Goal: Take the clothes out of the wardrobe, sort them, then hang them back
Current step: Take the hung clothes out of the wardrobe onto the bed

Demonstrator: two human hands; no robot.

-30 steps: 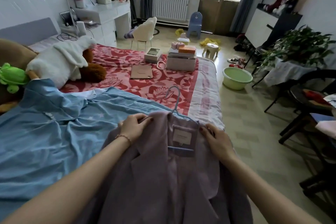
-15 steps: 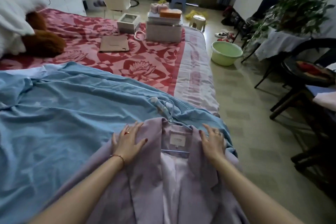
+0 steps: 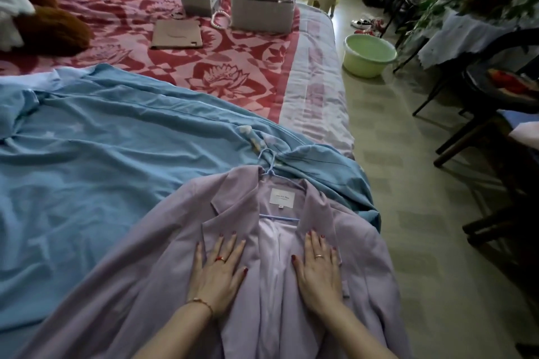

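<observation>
We note, at far left, a blue garment (image 3: 116, 160) spread crumpled across the bed (image 3: 318, 102), with a lilac jacket (image 3: 163, 242) laid partly over it near the bed's right edge. The jacket sits on a pale blue hanger (image 3: 269, 166), hook pointing away from the person.

The left hand (image 3: 217, 274) lies flat on the left lapel, fingers straight and slightly spread, holding nothing. The right hand (image 3: 319, 268) lies likewise on the right front panel, fingers straight, pressing the cloth.

Risks, in our judgement: the jacket's right shoulder and sleeve lie at the mattress edge, so a firm stroke could drag that side off onto the floor. The smooth lining may let the jacket slide on its hanger when lifted. The hook lies against folds of the blue garment and could snag them.

Not verifiable: the wardrobe is out of view; the jacket's hem and both sleeve ends are cut off below; the label's wording is too small to read; the hanger's shoulders are covered.
</observation>
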